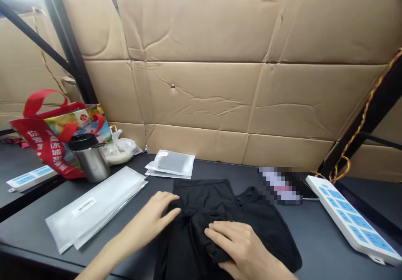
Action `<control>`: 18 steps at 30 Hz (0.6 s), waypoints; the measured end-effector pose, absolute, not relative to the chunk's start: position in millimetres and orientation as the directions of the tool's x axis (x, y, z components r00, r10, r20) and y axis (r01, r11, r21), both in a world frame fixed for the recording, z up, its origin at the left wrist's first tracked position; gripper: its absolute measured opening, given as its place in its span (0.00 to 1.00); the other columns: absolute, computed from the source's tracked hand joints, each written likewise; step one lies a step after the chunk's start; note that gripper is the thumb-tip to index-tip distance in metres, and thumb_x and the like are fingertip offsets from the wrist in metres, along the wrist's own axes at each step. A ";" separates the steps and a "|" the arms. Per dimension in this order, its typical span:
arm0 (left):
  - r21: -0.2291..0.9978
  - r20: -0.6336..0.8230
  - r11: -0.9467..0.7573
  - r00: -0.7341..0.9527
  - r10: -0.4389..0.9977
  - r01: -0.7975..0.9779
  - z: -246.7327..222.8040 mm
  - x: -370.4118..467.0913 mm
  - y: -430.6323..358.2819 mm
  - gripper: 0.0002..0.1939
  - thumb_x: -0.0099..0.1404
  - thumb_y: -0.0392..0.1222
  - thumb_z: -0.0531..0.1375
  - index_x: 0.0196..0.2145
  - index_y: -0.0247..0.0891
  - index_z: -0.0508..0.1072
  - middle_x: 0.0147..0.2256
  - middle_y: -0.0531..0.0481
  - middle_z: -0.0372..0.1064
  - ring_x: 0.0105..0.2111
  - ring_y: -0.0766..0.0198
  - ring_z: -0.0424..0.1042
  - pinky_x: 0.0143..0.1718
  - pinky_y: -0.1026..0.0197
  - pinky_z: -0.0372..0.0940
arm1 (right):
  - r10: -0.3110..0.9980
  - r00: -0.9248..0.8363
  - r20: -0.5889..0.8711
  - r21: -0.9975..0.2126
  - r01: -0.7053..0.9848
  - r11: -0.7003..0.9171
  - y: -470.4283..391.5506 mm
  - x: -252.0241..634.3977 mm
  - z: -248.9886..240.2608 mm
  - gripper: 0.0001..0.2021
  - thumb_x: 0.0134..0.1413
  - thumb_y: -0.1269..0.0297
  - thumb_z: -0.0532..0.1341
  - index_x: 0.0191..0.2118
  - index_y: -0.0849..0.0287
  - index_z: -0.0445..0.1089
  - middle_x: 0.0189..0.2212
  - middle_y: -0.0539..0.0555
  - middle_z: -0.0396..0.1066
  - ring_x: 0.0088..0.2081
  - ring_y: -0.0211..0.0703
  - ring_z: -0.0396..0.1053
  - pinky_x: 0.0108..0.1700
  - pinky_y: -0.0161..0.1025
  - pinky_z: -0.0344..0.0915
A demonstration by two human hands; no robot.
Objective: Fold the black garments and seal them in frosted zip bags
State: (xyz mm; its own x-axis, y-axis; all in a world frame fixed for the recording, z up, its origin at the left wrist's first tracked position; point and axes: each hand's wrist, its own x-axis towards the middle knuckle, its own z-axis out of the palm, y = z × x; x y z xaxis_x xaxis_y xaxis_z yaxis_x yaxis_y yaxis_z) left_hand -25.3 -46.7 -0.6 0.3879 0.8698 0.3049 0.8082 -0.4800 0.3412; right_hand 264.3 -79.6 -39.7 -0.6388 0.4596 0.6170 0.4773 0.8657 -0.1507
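Observation:
A black garment (204,196) lies bunched and partly folded on the dark tabletop (125,204), its lower part cut off by the frame's bottom edge. At its left edge my left hand (157,217) touches the cloth, with thumb and fingers apart. Over the middle of the garment rests my right hand (240,244), its fingers slightly curled on the fabric and the thumb apart from them. Neither hand visibly pinches the cloth. Part of the garment spreads out to the right, beyond my right hand.
Translucent packets (97,204) lie at left, and smaller packets (172,164) stand behind the garment. A steel flask (92,162), a red bag (56,146) and a plastic bag (121,150) are at back left. A power strip (351,221) and a pixelated item (281,185) sit right. Cardboard (201,91) walls the back.

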 end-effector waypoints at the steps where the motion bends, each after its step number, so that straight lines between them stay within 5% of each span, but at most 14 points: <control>1: 0.412 0.240 -0.488 0.425 0.873 0.769 0.0 -4.9 -44.1 0.14 0.67 0.48 0.54 0.46 0.42 0.72 0.42 0.48 0.72 0.44 0.59 0.71 0.46 0.58 0.66 | 0.495 -0.579 0.648 -0.203 0.495 0.845 -80.6 265.4 -37.2 0.18 0.58 0.66 0.55 0.54 0.56 0.65 0.47 0.55 0.74 0.48 0.43 0.71 0.50 0.36 0.67; 6: 0.507 0.074 -0.453 0.487 0.870 0.733 -9.1 36.2 -34.3 0.06 0.60 0.42 0.59 0.34 0.39 0.71 0.34 0.52 0.68 0.37 0.59 0.69 0.38 0.61 0.63 | 0.734 -0.074 0.675 -0.527 0.648 0.550 -77.6 287.9 -24.7 0.10 0.61 0.65 0.54 0.46 0.54 0.67 0.42 0.53 0.74 0.43 0.43 0.73 0.45 0.36 0.70; 10: 0.616 0.095 -0.446 0.500 0.861 0.649 -3.4 30.9 -25.2 0.03 0.60 0.41 0.56 0.32 0.39 0.68 0.33 0.55 0.65 0.34 0.62 0.66 0.37 0.63 0.60 | 0.766 0.180 0.617 -0.653 0.660 0.371 -69.8 316.2 -24.3 0.12 0.59 0.59 0.55 0.47 0.55 0.65 0.42 0.55 0.73 0.42 0.46 0.74 0.38 0.36 0.72; 15: 0.836 0.040 -0.219 0.342 0.939 0.504 7.5 11.3 -9.2 0.10 0.61 0.48 0.56 0.33 0.40 0.64 0.29 0.57 0.63 0.32 0.63 0.65 0.30 0.66 0.59 | 0.840 0.140 0.525 -0.699 0.634 0.331 -63.5 334.3 -38.5 0.11 0.57 0.64 0.54 0.46 0.54 0.62 0.35 0.53 0.72 0.29 0.40 0.74 0.25 0.32 0.69; 18: 0.844 -0.046 -0.105 0.266 0.963 0.527 0.2 -1.9 -1.2 0.13 0.59 0.52 0.57 0.35 0.40 0.65 0.30 0.55 0.64 0.31 0.62 0.66 0.24 0.67 0.58 | 0.860 0.019 0.510 -0.563 0.763 0.317 -61.8 332.3 -41.7 0.07 0.57 0.65 0.54 0.42 0.54 0.63 0.30 0.50 0.70 0.27 0.41 0.72 0.27 0.36 0.70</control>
